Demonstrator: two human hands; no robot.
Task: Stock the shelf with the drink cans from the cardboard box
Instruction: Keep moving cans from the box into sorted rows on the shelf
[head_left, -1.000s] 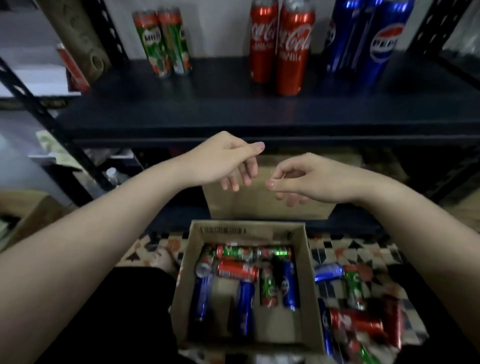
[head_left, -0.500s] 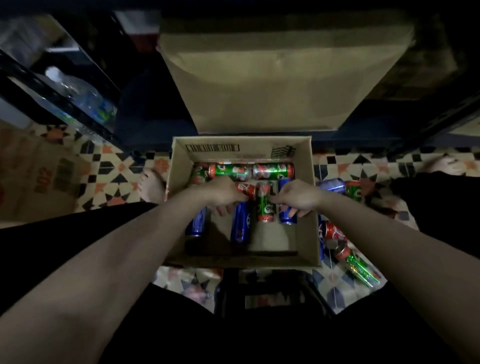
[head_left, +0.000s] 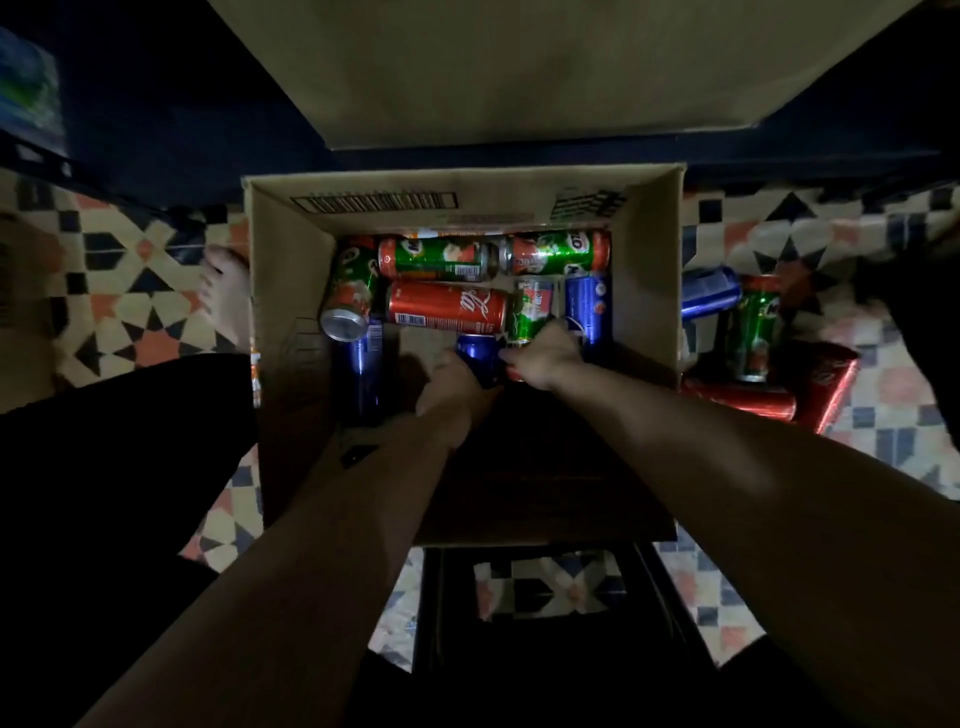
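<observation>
both my hands are down in the box (head_left: 291, 270), which sits on the tiled floor (head_left: 130, 291) right under the dark shelf edge (head_left: 519, 156). my left hand (head_left: 449, 387) wraps a blue can (head_left: 478, 353) lying near the middle of the box, fingers curled round its near end. my right hand (head_left: 543, 358) is just beside it, fingers curled onto a green can (head_left: 530, 312) w/ a red base; the 2 hands nearly touch over these cans.

rest of the cans in the box lie on their sides: red can (head_left: 447, 307) across the middle, just beyond my left hand; 2 green cans end to end along the far wall (head_left: 436, 258) (head_left: 556, 253); another green one (head_left: 350, 291) tilted at the left w/ its silver top toward me; a dark blue can (head_left: 363, 374) below that, along the left side; another blue can (head_left: 589, 306) on the right, next to my right hand. near part of the box is in shadow under my arms, can't tell what's there.

outside the box, right side, more cans on the floor: blue (head_left: 711, 291), green (head_left: 753, 332), red (head_left: 737, 397), close together. a bare foot (head_left: 226, 291) rests on the tiles by the box's left wall. a big cardboard flap (head_left: 519, 67) stands up behind the box.
</observation>
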